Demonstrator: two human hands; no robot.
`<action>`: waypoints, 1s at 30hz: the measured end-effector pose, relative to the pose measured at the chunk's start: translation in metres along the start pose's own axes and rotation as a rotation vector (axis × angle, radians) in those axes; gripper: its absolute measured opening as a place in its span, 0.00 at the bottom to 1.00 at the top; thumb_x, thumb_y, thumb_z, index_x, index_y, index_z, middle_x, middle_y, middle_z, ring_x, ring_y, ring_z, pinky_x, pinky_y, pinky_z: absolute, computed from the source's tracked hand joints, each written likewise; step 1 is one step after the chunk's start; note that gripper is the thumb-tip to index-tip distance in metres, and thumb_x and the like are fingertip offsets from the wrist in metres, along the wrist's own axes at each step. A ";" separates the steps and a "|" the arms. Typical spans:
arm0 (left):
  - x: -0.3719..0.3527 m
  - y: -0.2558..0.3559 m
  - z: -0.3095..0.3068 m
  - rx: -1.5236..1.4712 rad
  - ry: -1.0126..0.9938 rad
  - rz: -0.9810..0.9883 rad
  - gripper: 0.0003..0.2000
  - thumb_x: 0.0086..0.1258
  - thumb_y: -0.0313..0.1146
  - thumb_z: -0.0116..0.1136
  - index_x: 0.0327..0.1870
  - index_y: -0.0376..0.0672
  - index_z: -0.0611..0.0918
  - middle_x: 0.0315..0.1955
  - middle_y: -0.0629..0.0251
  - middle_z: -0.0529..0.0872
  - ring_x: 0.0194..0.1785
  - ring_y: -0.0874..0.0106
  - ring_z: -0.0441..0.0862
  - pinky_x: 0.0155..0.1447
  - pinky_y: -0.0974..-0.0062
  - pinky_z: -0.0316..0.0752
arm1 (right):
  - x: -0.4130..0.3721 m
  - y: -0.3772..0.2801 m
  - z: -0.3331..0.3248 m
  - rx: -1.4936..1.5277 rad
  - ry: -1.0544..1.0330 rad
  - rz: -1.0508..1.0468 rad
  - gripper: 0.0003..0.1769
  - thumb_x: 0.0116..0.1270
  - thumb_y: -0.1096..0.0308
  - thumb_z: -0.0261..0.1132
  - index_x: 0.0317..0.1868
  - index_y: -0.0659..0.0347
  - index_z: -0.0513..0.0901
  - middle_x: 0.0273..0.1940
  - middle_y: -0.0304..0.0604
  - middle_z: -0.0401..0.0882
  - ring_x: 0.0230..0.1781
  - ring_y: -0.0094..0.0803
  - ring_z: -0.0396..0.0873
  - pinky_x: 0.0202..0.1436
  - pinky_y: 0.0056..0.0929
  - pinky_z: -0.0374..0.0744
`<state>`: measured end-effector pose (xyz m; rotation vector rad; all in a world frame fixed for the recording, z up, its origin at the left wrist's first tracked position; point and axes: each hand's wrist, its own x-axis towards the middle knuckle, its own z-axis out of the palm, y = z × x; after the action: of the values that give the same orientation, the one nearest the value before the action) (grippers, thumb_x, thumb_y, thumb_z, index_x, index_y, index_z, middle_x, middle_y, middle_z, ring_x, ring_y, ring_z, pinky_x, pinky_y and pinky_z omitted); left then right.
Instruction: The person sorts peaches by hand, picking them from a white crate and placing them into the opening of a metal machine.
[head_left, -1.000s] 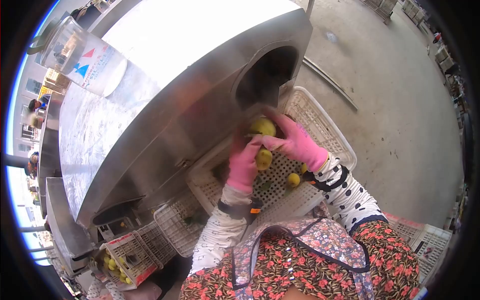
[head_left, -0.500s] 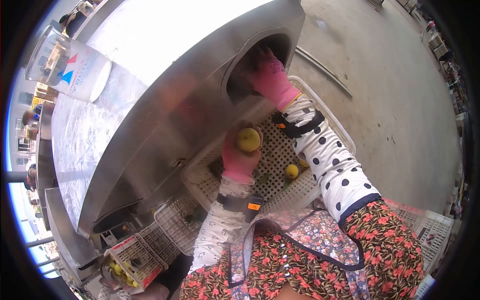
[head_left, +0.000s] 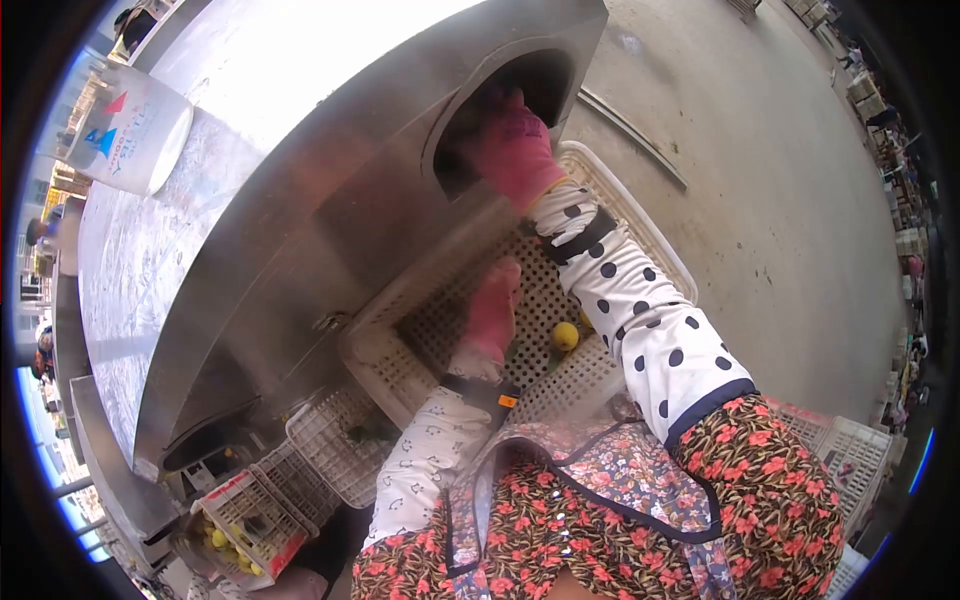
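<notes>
My left hand (head_left: 493, 308), in a pink glove, is over the white perforated crate (head_left: 385, 375); it is blurred, and its fingertips and anything it holds are hidden. My right hand (head_left: 515, 145), also in a pink glove, reaches into the dark oval opening (head_left: 455, 150) in the metal side of the table; its fingers are lost in shadow and blur. A yellow fruit (head_left: 565, 336) lies in the crate near my right forearm, with part of another beside it.
A clear plastic container (head_left: 140, 135) with printing stands on the metal table (head_left: 135, 260). At the lower left are an empty-looking white crate (head_left: 340, 445) and a crate (head_left: 265, 510) with several yellow fruits. A metal strip (head_left: 635, 138) lies on the floor.
My left hand has turned and lowered into the crate, and the yellow-green fruit seen in it before no longer shows. My right hand remains at the opening. The view has shifted slightly.
</notes>
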<state>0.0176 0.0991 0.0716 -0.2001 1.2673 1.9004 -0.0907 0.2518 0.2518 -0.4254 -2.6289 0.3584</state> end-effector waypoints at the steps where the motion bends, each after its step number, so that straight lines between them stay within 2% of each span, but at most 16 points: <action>1: 0.000 -0.013 -0.002 0.178 0.009 -0.056 0.28 0.71 0.44 0.63 0.67 0.38 0.76 0.60 0.56 0.80 0.64 0.60 0.78 0.63 0.66 0.75 | 0.006 0.000 -0.012 0.038 0.109 -0.132 0.39 0.57 0.47 0.76 0.61 0.68 0.77 0.59 0.57 0.77 0.57 0.53 0.79 0.54 0.46 0.83; 3: -0.037 -0.023 0.014 0.438 -0.037 -0.259 0.30 0.70 0.44 0.64 0.69 0.38 0.75 0.64 0.53 0.77 0.68 0.58 0.75 0.67 0.64 0.73 | -0.017 0.000 -0.066 0.377 0.087 -0.070 0.33 0.63 0.50 0.73 0.60 0.66 0.79 0.55 0.56 0.80 0.56 0.50 0.80 0.54 0.45 0.81; 5: -0.028 -0.071 0.008 0.789 -0.113 -0.177 0.33 0.67 0.47 0.66 0.71 0.41 0.73 0.67 0.50 0.74 0.69 0.57 0.74 0.69 0.64 0.72 | -0.044 0.020 -0.083 0.547 -0.075 0.060 0.29 0.66 0.52 0.71 0.59 0.65 0.80 0.51 0.55 0.82 0.52 0.50 0.82 0.53 0.44 0.80; 7: -0.025 -0.106 0.007 1.055 -0.205 -0.180 0.38 0.60 0.51 0.71 0.72 0.48 0.73 0.69 0.45 0.71 0.71 0.54 0.72 0.72 0.64 0.70 | -0.083 0.042 -0.076 0.396 -0.280 0.140 0.26 0.68 0.54 0.69 0.58 0.64 0.81 0.49 0.54 0.83 0.46 0.50 0.84 0.50 0.43 0.81; 10: -0.015 -0.149 0.008 1.319 -0.257 -0.115 0.38 0.57 0.50 0.71 0.71 0.50 0.75 0.67 0.45 0.72 0.71 0.53 0.72 0.73 0.64 0.69 | -0.141 0.099 -0.027 -0.093 -0.926 -0.061 0.26 0.68 0.51 0.67 0.58 0.61 0.83 0.47 0.53 0.85 0.46 0.48 0.85 0.51 0.43 0.82; 11: -0.016 -0.146 0.004 1.328 -0.265 -0.055 0.34 0.56 0.46 0.70 0.67 0.45 0.78 0.60 0.47 0.77 0.64 0.55 0.78 0.67 0.64 0.74 | -0.151 0.108 -0.013 -0.218 -1.175 -0.066 0.25 0.67 0.50 0.66 0.56 0.60 0.85 0.48 0.53 0.86 0.50 0.46 0.85 0.55 0.43 0.81; 13: 0.009 -0.153 -0.012 0.684 -0.290 -0.339 0.32 0.56 0.45 0.69 0.64 0.43 0.79 0.55 0.49 0.81 0.59 0.57 0.81 0.63 0.65 0.77 | -0.152 0.107 0.003 -0.493 -1.722 0.069 0.27 0.64 0.48 0.68 0.57 0.56 0.86 0.49 0.50 0.88 0.52 0.42 0.85 0.56 0.41 0.82; 14: 0.020 -0.154 -0.022 0.358 -0.288 -0.460 0.31 0.56 0.44 0.69 0.63 0.41 0.79 0.53 0.50 0.82 0.56 0.58 0.83 0.60 0.66 0.78 | -0.163 0.121 0.014 -0.530 -1.750 -0.023 0.27 0.62 0.48 0.69 0.56 0.56 0.87 0.47 0.49 0.88 0.51 0.42 0.86 0.55 0.41 0.82; 15: 0.024 -0.144 -0.027 0.250 -0.286 -0.470 0.29 0.59 0.44 0.67 0.60 0.39 0.79 0.47 0.53 0.84 0.51 0.62 0.84 0.56 0.66 0.80 | -0.184 0.139 0.033 -0.564 -1.775 -0.115 0.27 0.60 0.47 0.70 0.54 0.56 0.88 0.46 0.48 0.89 0.50 0.43 0.86 0.53 0.42 0.83; 18: -0.011 -0.078 0.027 0.886 -0.290 -0.318 0.28 0.63 0.45 0.65 0.63 0.40 0.80 0.53 0.53 0.84 0.56 0.64 0.83 0.57 0.66 0.78 | -0.219 0.129 0.024 -0.707 -1.790 -0.213 0.29 0.55 0.48 0.73 0.54 0.55 0.89 0.47 0.42 0.90 0.49 0.43 0.87 0.51 0.42 0.85; 19: -0.005 -0.116 0.033 1.238 -0.274 0.012 0.32 0.62 0.47 0.67 0.69 0.47 0.75 0.66 0.53 0.77 0.64 0.61 0.80 0.64 0.62 0.78 | -0.235 0.140 0.036 -0.705 -1.771 -0.195 0.29 0.54 0.48 0.73 0.53 0.55 0.89 0.48 0.42 0.89 0.49 0.43 0.87 0.52 0.42 0.85; 22: 0.005 -0.123 0.076 1.547 -0.487 -0.237 0.36 0.61 0.49 0.69 0.72 0.52 0.71 0.73 0.55 0.68 0.69 0.57 0.76 0.70 0.60 0.74 | -0.209 0.125 0.017 -0.577 -1.725 -0.198 0.29 0.53 0.52 0.74 0.54 0.57 0.87 0.49 0.47 0.88 0.50 0.45 0.86 0.52 0.42 0.84; 24: -0.002 -0.104 0.073 1.422 -0.440 -0.215 0.34 0.62 0.47 0.69 0.71 0.51 0.73 0.66 0.55 0.76 0.68 0.55 0.77 0.70 0.61 0.74 | -0.166 0.095 -0.019 -0.512 -1.557 -0.094 0.31 0.54 0.53 0.74 0.58 0.59 0.85 0.50 0.51 0.86 0.52 0.46 0.85 0.53 0.41 0.84; 26: 0.010 -0.116 0.066 1.356 -0.416 -0.164 0.34 0.63 0.45 0.70 0.71 0.50 0.73 0.63 0.54 0.79 0.68 0.56 0.77 0.70 0.62 0.73 | -0.129 0.083 -0.082 -0.160 -1.198 -0.013 0.33 0.53 0.56 0.75 0.59 0.61 0.82 0.53 0.57 0.81 0.57 0.49 0.82 0.58 0.39 0.81; 29: 0.031 -0.119 0.043 0.434 -0.424 -0.491 0.38 0.61 0.47 0.71 0.72 0.42 0.72 0.63 0.49 0.80 0.69 0.59 0.76 0.71 0.69 0.70 | -0.121 0.105 -0.142 0.318 -0.757 0.082 0.37 0.53 0.63 0.76 0.65 0.59 0.78 0.57 0.51 0.78 0.62 0.44 0.79 0.65 0.35 0.77; 30: 0.029 -0.115 0.053 0.511 -0.457 -0.413 0.38 0.61 0.46 0.71 0.72 0.42 0.72 0.63 0.49 0.80 0.68 0.60 0.76 0.71 0.70 0.70 | -0.123 0.114 -0.154 0.438 -0.685 0.159 0.38 0.53 0.66 0.76 0.67 0.59 0.77 0.58 0.50 0.77 0.63 0.43 0.78 0.66 0.34 0.76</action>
<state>0.0946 0.1761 0.0015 0.2163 1.2302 1.1422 0.1127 0.3408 0.3007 -0.4115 -3.0248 1.3018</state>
